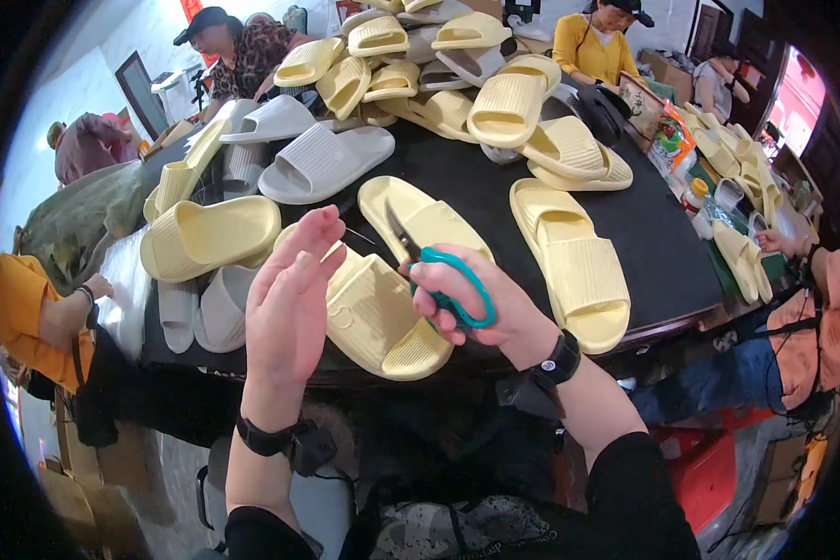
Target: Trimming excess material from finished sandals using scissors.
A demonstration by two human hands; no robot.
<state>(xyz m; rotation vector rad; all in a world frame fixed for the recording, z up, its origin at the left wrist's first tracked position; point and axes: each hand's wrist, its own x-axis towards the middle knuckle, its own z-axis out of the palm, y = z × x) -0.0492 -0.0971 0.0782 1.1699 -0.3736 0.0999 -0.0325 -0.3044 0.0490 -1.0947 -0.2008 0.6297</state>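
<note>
My right hand [471,303] grips a pair of scissors [483,289] with teal handles, its metal blade pointing up and away to the left. My left hand [294,294] is raised beside it, fingers stretched out and palm turned toward the scissors, holding nothing. Just beyond and below both hands lies a pale yellow ribbed slide slipper [378,313], partly covered by them. A second yellow slipper [429,215] sits behind the scissors. Right of my right hand, another yellow slipper [583,271] rests with its toe toward me.
A black-topped table [667,252] carries a heap of yellow slippers [513,103] at the far side and grey slippers [322,163] at left. Several people work around it. A red stool [700,476] stands at lower right, cardboard boxes [89,476] at lower left.
</note>
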